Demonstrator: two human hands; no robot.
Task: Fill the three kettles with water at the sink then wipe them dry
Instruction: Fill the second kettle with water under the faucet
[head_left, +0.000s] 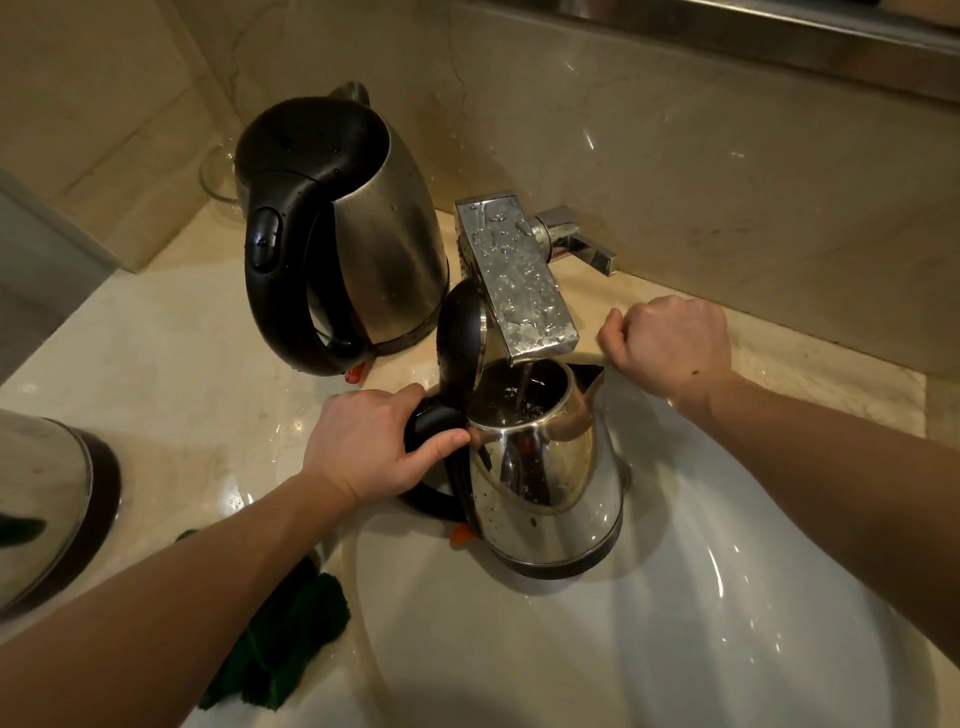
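Far left, cut by the frame edge: one steel kettle (47, 499) on the counter (182, 364), a green cloth (291, 644) lying near it by the sink (727, 597) rim. Left hand (374, 447): fingers and thumb wrapped round the black handle (431, 421) of the small kettle (545, 467), which is upright over the left part of the basin. Behind it, on the counter: big kettle (384, 244), lid closed, wet with droplets (handle faces the camera). The small kettle's lid (462, 338) is tipped open; the tap (519, 280) spout sits just above the mouth, and a thin stream of water (524, 379) runs in. Right hand (670, 343): curled into a fist, knuckles up, at the sink's back rim, just right of the spout.
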